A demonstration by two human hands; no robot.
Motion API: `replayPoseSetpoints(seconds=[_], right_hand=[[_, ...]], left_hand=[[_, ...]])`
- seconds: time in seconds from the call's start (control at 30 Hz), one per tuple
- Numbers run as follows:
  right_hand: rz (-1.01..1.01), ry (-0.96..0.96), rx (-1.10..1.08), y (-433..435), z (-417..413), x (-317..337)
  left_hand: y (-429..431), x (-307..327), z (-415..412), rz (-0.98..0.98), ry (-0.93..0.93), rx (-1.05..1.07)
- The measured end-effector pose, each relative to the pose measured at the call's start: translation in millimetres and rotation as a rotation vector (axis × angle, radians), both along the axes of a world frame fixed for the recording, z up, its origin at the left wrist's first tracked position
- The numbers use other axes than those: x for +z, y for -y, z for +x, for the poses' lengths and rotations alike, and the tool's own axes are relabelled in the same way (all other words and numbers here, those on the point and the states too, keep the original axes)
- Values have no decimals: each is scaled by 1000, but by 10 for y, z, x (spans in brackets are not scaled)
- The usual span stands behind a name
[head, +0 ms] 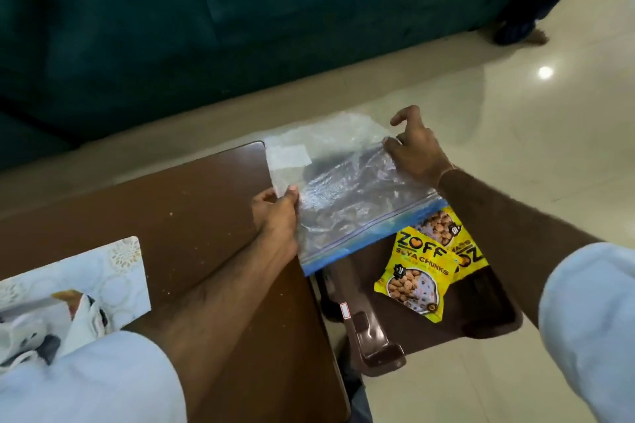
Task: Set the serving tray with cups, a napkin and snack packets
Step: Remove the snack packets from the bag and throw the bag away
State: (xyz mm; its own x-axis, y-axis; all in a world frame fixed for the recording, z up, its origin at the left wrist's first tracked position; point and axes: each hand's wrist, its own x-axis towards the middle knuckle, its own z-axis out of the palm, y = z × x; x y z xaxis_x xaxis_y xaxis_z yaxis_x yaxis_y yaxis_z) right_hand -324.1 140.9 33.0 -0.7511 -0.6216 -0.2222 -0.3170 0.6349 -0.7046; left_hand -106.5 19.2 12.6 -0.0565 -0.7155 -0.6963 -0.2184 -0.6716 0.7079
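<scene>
A clear zip-lock bag (347, 196) with a blue seal strip is held between both hands over the gap beside the table. My left hand (276, 216) pinches its left edge. My right hand (417, 148) grips its far right corner. Below the bag, two yellow snack packets (414, 276) marked soya chunks lie overlapping on a brown plastic chair seat (481, 312). A white patterned serving tray (113, 271) sits at the left on the brown wooden table (192, 216), with white cups (87, 319) on it partly hidden by my sleeve.
A dark green sofa (171, 27) runs along the far side. Beige tiled floor (515, 106) lies to the right. A person's bare foot (532, 36) stands at the upper right. The chair's armrest (364, 319) sits between table and seat.
</scene>
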Motion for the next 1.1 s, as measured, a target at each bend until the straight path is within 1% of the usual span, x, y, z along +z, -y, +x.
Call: replayPoseSetpoints(seconds=[0.07, 0.13, 0.23, 0.27, 0.33, 0.37, 0.5, 0.6, 0.63, 0.73, 0.77, 0.83, 0.9, 0.93, 1.03, 1.1], right_hand=[[-76, 54, -7, 101, 60, 220], [-137, 129, 15, 254, 140, 497], [-138, 270, 82, 488, 229, 924], [-114, 285, 104, 559, 264, 1077], [-51, 204, 156, 778, 356, 1502], [-30, 147, 178, 880, 393, 1691], [30, -174, 265, 1358, 651, 2644], [-4, -292, 334, 1653, 875, 3342], [-29, -318, 357, 1752, 973, 3580], [-77, -437, 426, 2020, 1252, 4216], [-91, -466, 448, 2092, 1339, 4394], [-130, -531, 488, 2261, 1597, 4859], [-148, -593, 526, 2381, 1859, 5269], [-144, -617, 552, 2431, 2002, 5461], [-134, -692, 624, 2551, 2410, 5967], [-188, -748, 604, 2619, 2655, 6244]], left_hand=[[140, 189, 7, -62, 30, 29], [310, 456, 43, -132, 44, 4], [618, 867, 94, -184, -23, -70], [723, 1017, 128, -177, -58, -91], [994, 1412, 241, -176, -124, -119], [1103, 1583, 286, -197, -127, -142], [1555, 2480, 600, -377, -89, -203], [1828, 3102, 882, -483, -23, -256], [1919, 3314, 993, -527, 36, -282], [2127, 3916, 1287, -685, 363, -390], [2161, 4089, 1370, -722, 422, -440], [2272, 4523, 1601, -850, 459, -537], [2334, 4931, 1767, -992, 443, -667], [2352, 5139, 1845, -1018, 403, -741], [2390, 5664, 2056, -1009, 291, -930], [2408, 5912, 2231, -1014, 225, -886]])
